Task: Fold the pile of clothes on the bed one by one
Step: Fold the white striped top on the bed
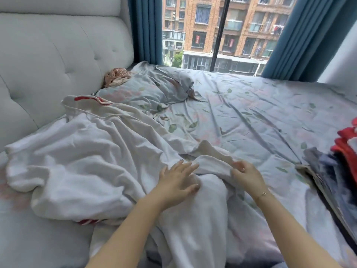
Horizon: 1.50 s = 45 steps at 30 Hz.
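A large white garment with red stripes (87,155) lies crumpled across the left and middle of the bed. My left hand (178,180) lies flat on it with fingers spread and straight. My right hand (246,174) pinches a rolled edge of the same white cloth just to the right. A pile of clothes (336,165) in red, dark blue and grey sits at the right edge of the bed, partly cut off by the frame.
The bed has a pale floral sheet (251,113). A floral pillow (143,93) with a pinkish cloth (116,77) on it lies by the padded headboard (48,64). Behind stand a window (218,31) and blue curtains (146,29).
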{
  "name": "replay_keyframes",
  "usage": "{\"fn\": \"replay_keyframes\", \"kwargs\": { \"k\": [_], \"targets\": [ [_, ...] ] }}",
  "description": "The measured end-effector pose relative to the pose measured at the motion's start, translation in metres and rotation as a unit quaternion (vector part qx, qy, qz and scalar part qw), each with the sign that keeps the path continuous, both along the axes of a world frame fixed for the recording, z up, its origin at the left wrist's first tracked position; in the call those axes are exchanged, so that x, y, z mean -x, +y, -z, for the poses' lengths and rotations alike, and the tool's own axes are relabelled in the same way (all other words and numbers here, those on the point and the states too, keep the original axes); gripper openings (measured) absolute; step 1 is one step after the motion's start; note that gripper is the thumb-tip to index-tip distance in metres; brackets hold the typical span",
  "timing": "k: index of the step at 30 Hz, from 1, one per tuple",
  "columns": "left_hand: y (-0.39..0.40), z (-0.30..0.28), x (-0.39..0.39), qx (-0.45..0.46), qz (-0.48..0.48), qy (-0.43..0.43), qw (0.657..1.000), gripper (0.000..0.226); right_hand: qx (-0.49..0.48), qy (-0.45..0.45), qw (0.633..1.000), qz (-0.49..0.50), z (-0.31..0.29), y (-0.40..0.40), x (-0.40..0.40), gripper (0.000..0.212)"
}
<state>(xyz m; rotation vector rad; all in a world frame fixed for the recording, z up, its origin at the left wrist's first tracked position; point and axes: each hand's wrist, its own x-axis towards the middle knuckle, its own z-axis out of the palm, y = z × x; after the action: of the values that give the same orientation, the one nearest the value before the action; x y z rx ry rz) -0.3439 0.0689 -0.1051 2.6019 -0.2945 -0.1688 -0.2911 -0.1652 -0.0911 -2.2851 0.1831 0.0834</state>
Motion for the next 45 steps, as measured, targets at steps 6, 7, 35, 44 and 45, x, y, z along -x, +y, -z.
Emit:
{"fn": "replay_keyframes", "kwargs": {
  "k": [6,7,35,44,45],
  "targets": [
    [-0.014,0.016,0.0,-0.166,0.055,0.061,0.983,0.037,0.034,0.107,0.985,-0.13,0.024,-0.017,0.001,0.074],
    [-0.015,0.013,0.001,-0.164,0.049,0.082,0.982,0.037,0.023,0.092,0.988,-0.12,0.024,-0.019,-0.005,0.059],
    [-0.099,-0.128,-0.152,0.456,-0.086,0.035,0.885,0.021,-0.426,0.15,0.864,-0.225,-0.009,-0.049,-0.013,0.023],
    [-0.156,-0.113,-0.256,0.476,-0.124,-0.022,0.87,0.015,-0.388,-0.073,0.915,0.08,-0.023,-0.1,-0.054,0.01],
    [-0.16,-0.104,-0.268,0.47,-0.137,-0.033,0.871,0.013,-0.379,-0.051,0.919,0.09,-0.02,-0.101,-0.059,0.013]
  ]
}}
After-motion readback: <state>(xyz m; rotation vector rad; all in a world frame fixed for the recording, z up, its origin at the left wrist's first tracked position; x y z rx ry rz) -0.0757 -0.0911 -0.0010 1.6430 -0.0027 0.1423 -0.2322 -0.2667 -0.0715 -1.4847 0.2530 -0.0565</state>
